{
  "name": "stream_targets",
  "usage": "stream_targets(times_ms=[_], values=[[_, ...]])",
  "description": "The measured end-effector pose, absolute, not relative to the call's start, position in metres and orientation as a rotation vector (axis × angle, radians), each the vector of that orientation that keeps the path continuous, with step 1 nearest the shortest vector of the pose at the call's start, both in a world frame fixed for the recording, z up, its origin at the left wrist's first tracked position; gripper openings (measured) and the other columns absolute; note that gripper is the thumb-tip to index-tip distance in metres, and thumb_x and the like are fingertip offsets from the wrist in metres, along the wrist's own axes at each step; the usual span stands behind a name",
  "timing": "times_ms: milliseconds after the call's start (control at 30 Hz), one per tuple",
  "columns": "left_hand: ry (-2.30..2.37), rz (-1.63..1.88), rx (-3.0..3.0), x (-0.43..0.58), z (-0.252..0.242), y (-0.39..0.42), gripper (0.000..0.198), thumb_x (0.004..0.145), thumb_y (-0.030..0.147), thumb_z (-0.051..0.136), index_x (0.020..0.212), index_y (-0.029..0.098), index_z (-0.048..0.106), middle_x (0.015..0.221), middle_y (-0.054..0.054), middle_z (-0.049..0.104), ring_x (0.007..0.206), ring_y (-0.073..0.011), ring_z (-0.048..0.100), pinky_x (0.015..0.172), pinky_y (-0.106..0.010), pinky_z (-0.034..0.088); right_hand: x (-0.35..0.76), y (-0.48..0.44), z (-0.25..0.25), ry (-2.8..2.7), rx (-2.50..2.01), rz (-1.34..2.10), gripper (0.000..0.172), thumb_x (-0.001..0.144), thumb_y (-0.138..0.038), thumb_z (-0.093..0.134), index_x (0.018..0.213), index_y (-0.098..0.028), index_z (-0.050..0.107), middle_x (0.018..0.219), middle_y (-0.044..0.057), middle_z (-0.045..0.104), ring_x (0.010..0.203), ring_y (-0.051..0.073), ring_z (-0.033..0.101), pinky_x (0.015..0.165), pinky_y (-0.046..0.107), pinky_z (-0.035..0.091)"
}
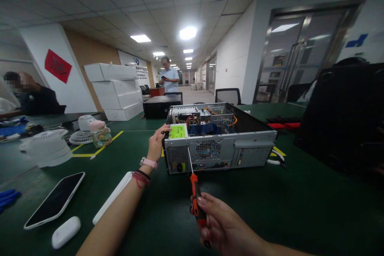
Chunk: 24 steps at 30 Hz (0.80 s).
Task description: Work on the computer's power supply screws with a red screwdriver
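An open grey computer case [240,152] lies on the green table [300,208], its back panel facing me. My left hand [157,144] grips the case's near left top corner, beside the power supply with a green label [177,131]. My right hand [223,226] is closed round the orange and black handle of a screwdriver [195,192]. The screwdriver's shaft points up at the back panel, with its tip near the top edge beside the power supply's vent.
A phone [55,200], a white earbud case [66,232] and a white flat slab [112,198] lie at the near left. White fans [48,148] stand further left. Stacked white boxes [115,90] and a black case [160,106] sit behind. A black bag [345,116] fills the right. People are behind.
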<state>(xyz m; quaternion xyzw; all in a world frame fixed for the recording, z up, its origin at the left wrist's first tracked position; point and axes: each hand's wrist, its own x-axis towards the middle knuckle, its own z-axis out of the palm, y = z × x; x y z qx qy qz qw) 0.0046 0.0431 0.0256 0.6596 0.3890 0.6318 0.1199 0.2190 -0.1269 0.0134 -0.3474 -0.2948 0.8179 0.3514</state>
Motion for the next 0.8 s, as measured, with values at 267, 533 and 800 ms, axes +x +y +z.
stream_targets(times_ms=[267,533,800], values=[[1.151,1.836,1.931,0.0044,0.0262,0.0423,0.036,0.086,0.033,0.035,0.088,0.016,0.066,0.118,-0.009,0.063,0.122,-0.0221,0.050,0.107,-0.038,0.034,0.2161,-0.1211,0.0128,-0.867,-0.915,2.101,0.048,0.058,-0.040,0.077,0.088,-0.021,0.045,0.056,-0.010,0.044,0.042,0.003,0.034,0.046,0.019,0.028],[1.146,1.840,1.921,0.0042,0.0262,0.0423,0.034,0.085,0.032,0.036,0.088,0.016,0.066,0.119,-0.008,0.063,0.122,-0.0217,0.049,0.107,-0.039,0.033,0.2178,-0.1231,0.0140,-0.792,-0.863,2.158,0.042,0.063,-0.043,0.071,0.087,-0.022,0.044,0.059,-0.008,0.047,0.045,0.004,0.039,0.050,0.020,0.031],[1.139,1.846,1.921,0.0044,0.0258,0.0433,0.035,0.085,0.032,0.035,0.088,0.016,0.066,0.117,-0.009,0.064,0.122,-0.0219,0.050,0.108,-0.039,0.033,0.2199,-0.1209,0.0119,-0.712,-0.760,2.180,0.037,0.069,-0.039,0.063,0.099,-0.019,0.055,0.070,-0.004,0.053,0.047,0.006,0.046,0.050,0.023,0.032]])
